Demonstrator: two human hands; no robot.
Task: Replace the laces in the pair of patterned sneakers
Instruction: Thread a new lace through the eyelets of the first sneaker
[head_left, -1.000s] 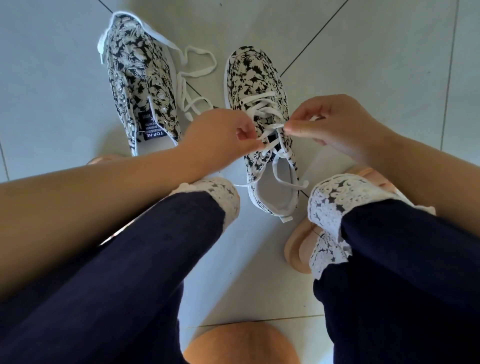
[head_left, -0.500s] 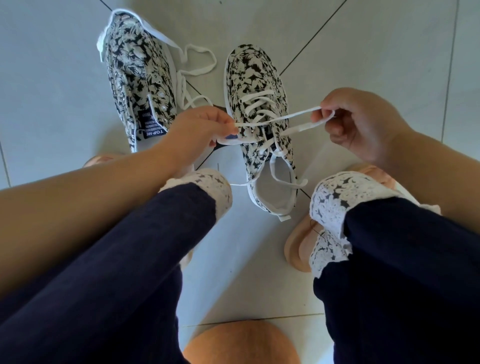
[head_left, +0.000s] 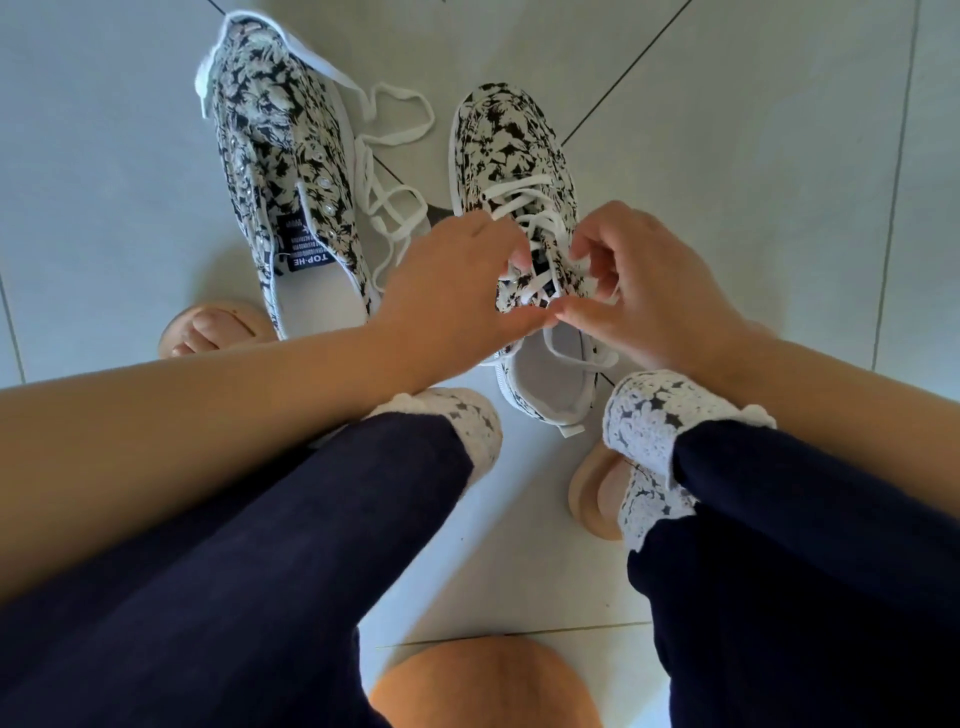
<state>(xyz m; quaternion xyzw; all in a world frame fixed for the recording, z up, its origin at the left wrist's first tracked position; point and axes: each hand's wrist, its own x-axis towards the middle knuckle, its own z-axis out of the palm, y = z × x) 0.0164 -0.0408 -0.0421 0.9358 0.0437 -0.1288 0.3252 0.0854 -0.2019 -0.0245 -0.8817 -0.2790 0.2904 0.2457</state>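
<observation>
— White lace (head_left: 519, 200), where does it run?
— Crisscrossed through the eyelets of the laced patterned sneaker (head_left: 511, 135). That's the black-and-white floral shoe on the right of the view, standing on the tiled floor (head_left: 753, 182) with its toe pointing away from the person.
— And the hands?
— Both are over that shoe's upper eyelets. The left hand (head_left: 457, 296) has its fingers curled in and its thumb stretched toward the tongue. The right hand (head_left: 654, 291) is curled too, with loops of the lace passing among its fingers. The two thumbs meet tip to tip and pinch the lace between them, just above the shoe's opening.
— The other shoe?
— The second patterned sneaker (head_left: 275, 135) lies to the left. Its eyelets are bare and a printed label shows at its tongue. A loose white lace (head_left: 400, 136) lies tangled on the floor between the two shoes, with one end running along the toe of the second one.
— Anything else around them?
— Navy trousers (head_left: 260, 545) with white lacework cuffs (head_left: 649, 415), and tan sandals (head_left: 587, 499) on both feet. There's also a rounded orange thing (head_left: 488, 680) at the bottom edge, but I can't tell what it is.
</observation>
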